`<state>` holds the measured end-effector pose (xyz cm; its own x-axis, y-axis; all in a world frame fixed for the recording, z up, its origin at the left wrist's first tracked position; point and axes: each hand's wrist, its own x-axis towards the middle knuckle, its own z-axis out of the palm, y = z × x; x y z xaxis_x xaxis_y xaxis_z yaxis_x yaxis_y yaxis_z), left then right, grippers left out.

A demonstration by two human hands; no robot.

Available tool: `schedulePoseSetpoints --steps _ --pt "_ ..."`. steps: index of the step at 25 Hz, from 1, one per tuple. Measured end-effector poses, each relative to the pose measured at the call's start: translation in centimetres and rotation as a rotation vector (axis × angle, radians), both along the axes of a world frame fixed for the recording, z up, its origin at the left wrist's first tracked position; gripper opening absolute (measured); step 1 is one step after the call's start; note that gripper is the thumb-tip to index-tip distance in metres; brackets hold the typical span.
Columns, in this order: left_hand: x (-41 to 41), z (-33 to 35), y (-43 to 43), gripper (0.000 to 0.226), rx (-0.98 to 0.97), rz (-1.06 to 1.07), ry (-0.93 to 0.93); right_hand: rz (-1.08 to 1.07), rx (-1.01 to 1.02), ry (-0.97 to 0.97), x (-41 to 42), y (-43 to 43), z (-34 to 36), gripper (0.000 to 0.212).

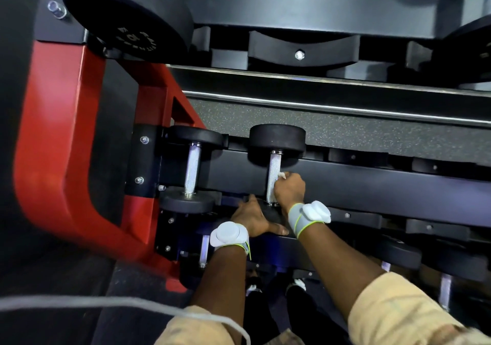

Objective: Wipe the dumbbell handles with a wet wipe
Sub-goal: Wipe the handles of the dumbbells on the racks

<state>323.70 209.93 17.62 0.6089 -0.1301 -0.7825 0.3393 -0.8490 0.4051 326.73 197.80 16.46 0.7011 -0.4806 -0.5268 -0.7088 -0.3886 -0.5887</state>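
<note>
Wet wipe (281, 175) against dumbbell handle (273, 168), in my right hand (290, 188).
Fingers (289, 179) curl round the white wad on knurled steel; my left hand (252, 219) lies flat on the round black head (271, 215), rack's (372, 185) front edge.

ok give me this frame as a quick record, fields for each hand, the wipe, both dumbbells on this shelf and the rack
right hand: grips the wet wipe, held against the handle of the second dumbbell
left hand: rests open on that dumbbell's near head
wet wipe: white, bunched, touching the handle
first dumbbell: to the left on the same shelf, untouched
rack: red side frame, black shelves
</note>
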Motion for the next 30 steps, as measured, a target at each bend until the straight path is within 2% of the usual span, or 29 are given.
schedulePoseSetpoints --steps 2,5,8,10,11,14,15,18,21,24,27,30 --pt "0.0 0.1 0.1 0.14 0.008 -0.005 0.0 0.08 -0.028 -0.024 -1.3 -0.4 -0.2 0.022" --pt "0.1 0.0 0.1 0.139 -0.002 -0.009 -0.004 0.31 -0.09 -0.08 -3.1 -2.4 0.8 0.019" --pt "-0.2 0.2 -0.1 0.146 0.011 -0.005 -0.009 0.515 -0.196 -0.332 -0.2 -3.3 2.4 0.035" --pt "0.0 0.1 -0.1 0.147 0.005 -0.003 -0.004 0.789 -0.29 -0.446 1.6 -3.7 2.7 0.044" --pt "0.1 0.2 0.0 0.147 0.003 -0.008 -0.001 0.957 -0.362 -0.409 1.9 -4.0 2.4 0.044" --pt "-0.1 0.3 -0.1 0.145 0.006 0.0 0.0 1.461 -0.517 -0.078 1.6 -5.3 1.4 0.041" --pt "-0.2 0.3 0.0 0.145 0.012 0.006 -0.004 1.526 -0.568 -0.056 1.5 -5.3 1.7 0.041" --pt "-0.1 0.1 0.0 0.142 -0.004 0.003 0.003 1.392 -0.699 -0.186 2.0 -5.0 2.3 0.039" --pt "-0.2 0.2 0.0 0.139 0.0 0.011 -0.014 1.529 -0.699 -0.107 1.3 -3.7 2.2 0.031" --pt "-0.2 0.1 0.0 0.14 -0.007 0.009 -0.011 1.449 -0.802 -0.138 2.1 -3.5 2.0 0.027" --pt "-0.2 0.0 -0.1 0.138 0.003 0.014 -0.001 1.555 -0.793 -0.081 2.3 -3.0 2.1 0.029" --pt "-0.2 0.2 -0.1 0.141 0.01 0.008 0.015 1.463 -0.916 -0.069 2.9 -1.4 3.1 0.03"
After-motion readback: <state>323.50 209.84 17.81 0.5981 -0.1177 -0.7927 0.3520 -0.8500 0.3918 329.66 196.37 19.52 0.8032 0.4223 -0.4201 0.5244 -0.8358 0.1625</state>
